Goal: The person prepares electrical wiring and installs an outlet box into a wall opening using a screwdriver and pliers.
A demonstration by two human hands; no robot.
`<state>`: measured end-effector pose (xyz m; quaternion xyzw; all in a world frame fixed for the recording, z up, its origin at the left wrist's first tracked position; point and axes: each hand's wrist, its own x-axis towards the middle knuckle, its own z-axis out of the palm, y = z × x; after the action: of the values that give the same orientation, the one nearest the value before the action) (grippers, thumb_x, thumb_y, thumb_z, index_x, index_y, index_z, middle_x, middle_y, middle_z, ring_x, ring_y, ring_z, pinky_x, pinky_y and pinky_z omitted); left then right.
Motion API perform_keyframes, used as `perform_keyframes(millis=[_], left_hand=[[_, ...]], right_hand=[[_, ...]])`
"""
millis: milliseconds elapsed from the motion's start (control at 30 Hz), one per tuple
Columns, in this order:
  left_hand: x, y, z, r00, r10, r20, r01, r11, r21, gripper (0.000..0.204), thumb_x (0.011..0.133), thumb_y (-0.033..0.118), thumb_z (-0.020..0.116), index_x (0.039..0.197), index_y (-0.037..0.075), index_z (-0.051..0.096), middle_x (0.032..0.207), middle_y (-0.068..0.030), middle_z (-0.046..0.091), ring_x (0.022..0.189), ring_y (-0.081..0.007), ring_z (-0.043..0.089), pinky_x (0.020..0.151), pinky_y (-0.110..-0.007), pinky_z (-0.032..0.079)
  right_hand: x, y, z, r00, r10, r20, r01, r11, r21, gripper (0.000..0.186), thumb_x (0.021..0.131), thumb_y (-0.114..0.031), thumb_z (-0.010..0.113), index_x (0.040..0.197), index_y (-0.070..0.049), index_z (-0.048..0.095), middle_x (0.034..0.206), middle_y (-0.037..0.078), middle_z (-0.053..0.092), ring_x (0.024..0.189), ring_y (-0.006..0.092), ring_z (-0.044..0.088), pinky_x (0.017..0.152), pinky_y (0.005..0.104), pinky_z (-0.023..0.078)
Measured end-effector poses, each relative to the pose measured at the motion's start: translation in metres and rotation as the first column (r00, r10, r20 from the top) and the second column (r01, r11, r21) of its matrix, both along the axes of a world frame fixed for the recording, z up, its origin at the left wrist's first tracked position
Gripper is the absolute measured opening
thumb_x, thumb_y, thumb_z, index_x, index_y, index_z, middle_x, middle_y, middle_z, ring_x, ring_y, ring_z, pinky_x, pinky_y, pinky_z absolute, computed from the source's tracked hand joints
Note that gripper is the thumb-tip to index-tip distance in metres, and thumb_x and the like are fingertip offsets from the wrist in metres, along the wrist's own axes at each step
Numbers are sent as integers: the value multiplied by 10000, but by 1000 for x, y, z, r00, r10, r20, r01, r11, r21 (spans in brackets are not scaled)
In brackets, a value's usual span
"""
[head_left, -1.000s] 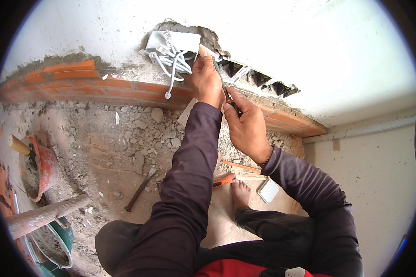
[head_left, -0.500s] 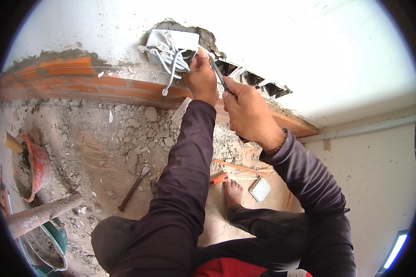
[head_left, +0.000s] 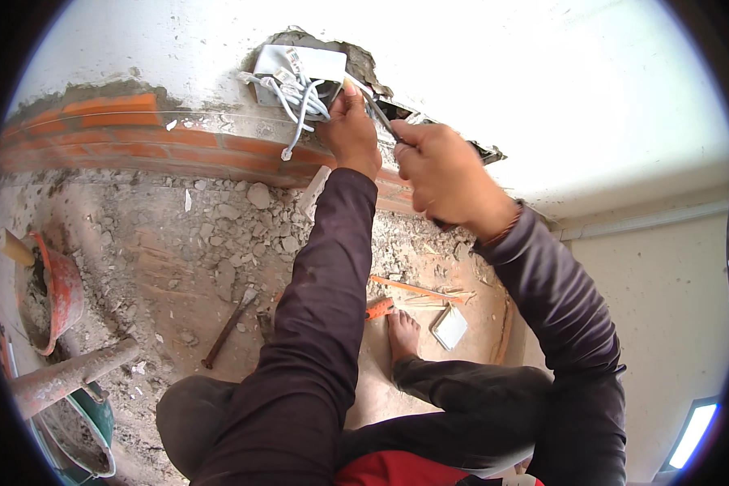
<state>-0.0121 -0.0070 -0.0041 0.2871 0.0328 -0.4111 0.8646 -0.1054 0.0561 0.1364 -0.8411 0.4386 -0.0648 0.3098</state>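
A white wall box [head_left: 320, 61] sits in a rough hole chipped into the wall. Several pale network cables [head_left: 306, 104] with clear plugs hang in a loose bundle at its front. My left hand [head_left: 352, 134] is closed at the box's lower right corner, thumb pointing up; whatever its fingers pinch is hidden. In my closed right hand [head_left: 454, 178] is a slim dark metal tool [head_left: 378, 111], slanting up and left, its end beside my left thumb. The tool's grip is covered by my fingers, so its exact kind cannot be told.
Exposed orange brickwork [head_left: 170, 150] runs along the wall's foot, with rubble [head_left: 227, 219] below it. A chisel [head_left: 228, 328], an orange-handled tool [head_left: 378, 309] and a white square plate [head_left: 449, 326] lie on the floor. At left are an orange bucket [head_left: 63, 296], a hammer [head_left: 77, 377] and a green bucket [head_left: 97, 417].
My right hand and forearm have shifted a little to the right, the hand still gripping the dark tool. My left hand stays at the box corner. The whole view has shifted slightly.
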Motion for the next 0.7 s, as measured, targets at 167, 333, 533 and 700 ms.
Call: perform_keyframes(millis=[167,333,533,700], left_hand=[[6,-11,-21,960,122,254,-130,991,15,485,995,501,576,921,32,676,655,25,514,568,-86,478,516,-263,395],[2,-11,-24,975,45,217,-52,998,23,447,994,461,572,943,25,658,746,-2,560,644,-98,518,584,-258,428],[12,-5,-14,992,-34,118,34,999,-2,315,1035,255,577,1097,-37,675,962,-46,677,864,-104,589,796,-240,484],[5,5,-6,996,-81,-24,78,990,-114,220,1030,309,583,1052,96,631,774,68,496,649,-41,396,563,-216,329]], right_hand=[[8,24,-37,998,-20,68,35,973,-227,295,950,-88,479,1184,58,585,759,285,600,754,426,620,706,487,487],[0,30,-68,917,-190,351,201,980,7,336,936,-68,490,1232,61,581,731,241,617,641,355,621,653,435,477],[14,27,-59,941,-174,292,197,979,-50,349,959,-101,494,1265,45,579,708,162,595,585,238,577,584,369,463],[-9,6,-24,988,-67,140,57,996,74,410,1006,-116,496,1391,21,530,714,1,550,484,65,500,436,249,423]])
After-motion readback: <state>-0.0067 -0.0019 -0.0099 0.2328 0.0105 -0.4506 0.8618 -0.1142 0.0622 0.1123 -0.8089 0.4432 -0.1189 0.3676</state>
